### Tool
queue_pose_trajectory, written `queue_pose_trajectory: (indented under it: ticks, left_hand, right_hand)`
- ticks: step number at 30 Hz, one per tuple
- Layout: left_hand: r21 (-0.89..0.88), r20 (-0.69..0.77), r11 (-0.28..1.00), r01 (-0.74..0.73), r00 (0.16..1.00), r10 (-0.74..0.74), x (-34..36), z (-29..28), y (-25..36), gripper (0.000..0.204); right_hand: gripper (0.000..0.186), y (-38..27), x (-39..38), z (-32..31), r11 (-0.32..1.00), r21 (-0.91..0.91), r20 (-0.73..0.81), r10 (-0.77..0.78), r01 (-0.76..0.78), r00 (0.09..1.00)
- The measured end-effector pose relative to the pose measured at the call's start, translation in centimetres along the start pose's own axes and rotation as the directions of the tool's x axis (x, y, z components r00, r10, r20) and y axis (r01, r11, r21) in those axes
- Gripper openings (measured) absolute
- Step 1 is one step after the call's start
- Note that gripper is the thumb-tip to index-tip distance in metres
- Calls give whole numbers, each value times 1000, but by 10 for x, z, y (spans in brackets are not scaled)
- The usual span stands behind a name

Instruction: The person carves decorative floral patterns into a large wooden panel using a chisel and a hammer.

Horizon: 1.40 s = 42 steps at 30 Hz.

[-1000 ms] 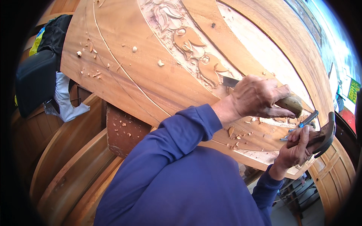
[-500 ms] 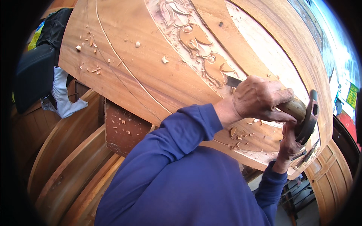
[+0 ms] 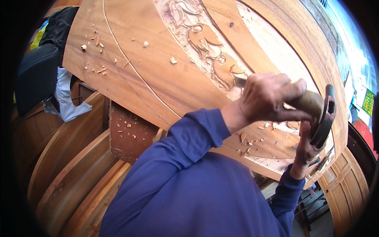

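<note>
Hammer (image 3: 325,127): swung closer to chisel (image 3: 310,103) (since a second ago)
Left hand (image 3: 270,98): fingers wrapped round chisel, carved panel (image 3: 166,83) beneath them
Right hand (image 3: 304,148): fingers gripping hammer

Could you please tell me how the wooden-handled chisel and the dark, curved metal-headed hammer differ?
The wooden-handled chisel shows a thick brownish handle; the dark, curved metal-headed hammer looks nearly black. The chisel is in the left hand, the hammer in the right hand. The chisel's blade points toward the carving; the hammer's head stands by the chisel's handle end. Both are hand-held.
</note>
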<state>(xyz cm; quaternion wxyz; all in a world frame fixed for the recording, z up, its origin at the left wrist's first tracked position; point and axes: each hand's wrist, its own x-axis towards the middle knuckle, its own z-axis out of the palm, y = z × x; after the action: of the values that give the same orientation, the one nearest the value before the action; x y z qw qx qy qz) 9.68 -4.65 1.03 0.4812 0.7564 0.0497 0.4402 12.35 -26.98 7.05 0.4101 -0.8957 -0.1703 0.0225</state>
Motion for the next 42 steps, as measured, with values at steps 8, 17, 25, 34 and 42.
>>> queue_pose_trajectory:
  ticks: [8,17,25,34,42]
  left_hand:
    - [33,285,999,-25,958,14,2,7,20,59]
    - [50,246,999,-10,969,-2,9,2,0,60]
    - [63,140,997,45,989,-53,13,-1,-11,60]
    - [-572,-172,803,164,934,-313,41,-27,-12,35]
    - [303,245,924,232,918,-311,26,-113,-6,47]
  right_hand:
    - [40,-17,-19,10,883,451,-197,240,-130,951]
    - [31,-38,-2,11,924,362,-178,196,-121,964]
    - [51,-45,18,27,902,428,-168,135,-51,976]
    - [72,-46,43,9,947,-73,237,-288,313,928]
    - [82,1,-75,16,847,419,124,303,-327,945]
